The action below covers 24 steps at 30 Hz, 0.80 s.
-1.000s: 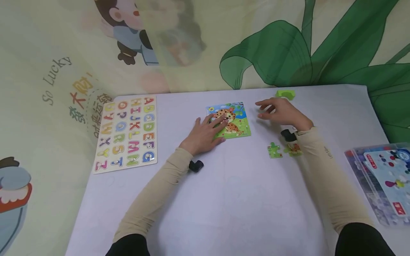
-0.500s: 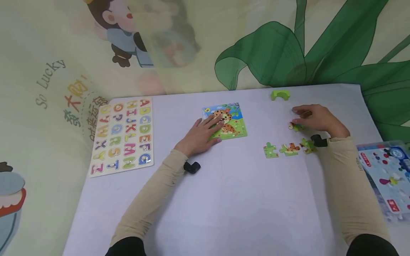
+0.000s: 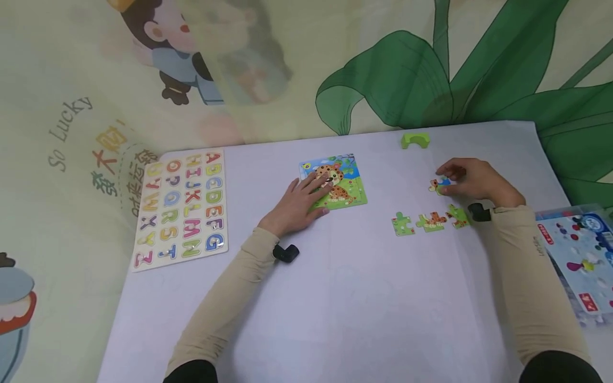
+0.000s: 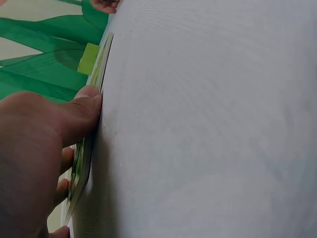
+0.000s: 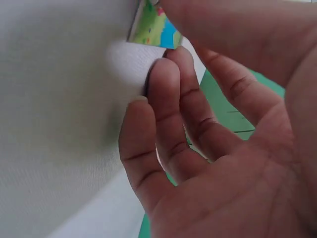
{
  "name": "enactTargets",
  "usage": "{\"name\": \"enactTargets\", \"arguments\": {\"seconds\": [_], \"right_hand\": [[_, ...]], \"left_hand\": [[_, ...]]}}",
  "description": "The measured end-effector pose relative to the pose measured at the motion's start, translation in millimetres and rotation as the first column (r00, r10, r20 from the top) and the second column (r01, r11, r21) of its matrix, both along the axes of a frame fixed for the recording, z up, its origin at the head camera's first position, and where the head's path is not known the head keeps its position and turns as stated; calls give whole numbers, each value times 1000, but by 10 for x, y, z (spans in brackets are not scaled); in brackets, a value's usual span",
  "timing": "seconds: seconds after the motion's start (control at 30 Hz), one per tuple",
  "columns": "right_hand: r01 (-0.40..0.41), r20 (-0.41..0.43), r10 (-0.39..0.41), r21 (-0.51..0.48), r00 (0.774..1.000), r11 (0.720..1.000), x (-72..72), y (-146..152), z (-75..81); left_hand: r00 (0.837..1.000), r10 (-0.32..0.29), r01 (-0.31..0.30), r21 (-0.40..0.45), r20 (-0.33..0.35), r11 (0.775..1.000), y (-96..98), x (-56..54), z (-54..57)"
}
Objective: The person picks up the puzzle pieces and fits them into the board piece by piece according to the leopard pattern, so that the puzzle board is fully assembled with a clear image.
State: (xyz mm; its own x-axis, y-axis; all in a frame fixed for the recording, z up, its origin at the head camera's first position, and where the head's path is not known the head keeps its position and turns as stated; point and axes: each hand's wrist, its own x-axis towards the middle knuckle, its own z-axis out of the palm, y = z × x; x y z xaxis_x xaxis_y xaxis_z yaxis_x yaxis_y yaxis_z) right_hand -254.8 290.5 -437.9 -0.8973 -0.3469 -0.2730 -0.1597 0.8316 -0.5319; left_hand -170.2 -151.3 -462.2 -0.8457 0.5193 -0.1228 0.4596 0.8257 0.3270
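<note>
My left hand [image 3: 298, 206] rests with spread fingers on a square leopard jigsaw puzzle [image 3: 351, 187], over its lower left part. In the left wrist view the thumb [image 4: 81, 116] lies along the puzzle's near edge. On the right, my right hand [image 3: 479, 181] pinches a puzzle piece [image 3: 436, 186] by its side, close over the table. The right wrist view shows that piece [image 5: 154, 29] green and blue under the thumb, with the other fingers curving beside it. Nearer me lie a green piece [image 3: 402, 224], a leopard-print piece [image 3: 432, 222] and another green piece [image 3: 458, 216].
A letter board [image 3: 184, 207] with coloured letters lies at the left. Near the back edge sits a green arch block [image 3: 415, 140]. A clear plastic box [image 3: 581, 260] with a printed sheet occupies the right edge. A patterned cloth [image 3: 268, 117] hangs behind the white table.
My right hand has moved right, away from beside the puzzle, to the farther loose piece, and now pinches it. The left hand stays on the puzzle. The head view has shifted slightly.
</note>
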Motion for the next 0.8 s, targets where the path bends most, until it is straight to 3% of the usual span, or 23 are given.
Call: {"name": "enactTargets", "arguments": {"seconds": [0.4, 0.67, 0.8], "right_hand": [[16, -19, -16, -19, 1000, 1000, -15, -48, -20], [2, -153, -27, -167, 988, 986, -36, -364, 23], [-28, -120, -2, -248, 993, 968, -83, -663, 63]], "left_hand": [[1000, 28, -28, 19, 2, 999, 12, -5, -12], [999, 32, -32, 50, -4, 998, -6, -1, -43], [999, 34, -34, 50, -3, 998, -4, -4, -47]]}}
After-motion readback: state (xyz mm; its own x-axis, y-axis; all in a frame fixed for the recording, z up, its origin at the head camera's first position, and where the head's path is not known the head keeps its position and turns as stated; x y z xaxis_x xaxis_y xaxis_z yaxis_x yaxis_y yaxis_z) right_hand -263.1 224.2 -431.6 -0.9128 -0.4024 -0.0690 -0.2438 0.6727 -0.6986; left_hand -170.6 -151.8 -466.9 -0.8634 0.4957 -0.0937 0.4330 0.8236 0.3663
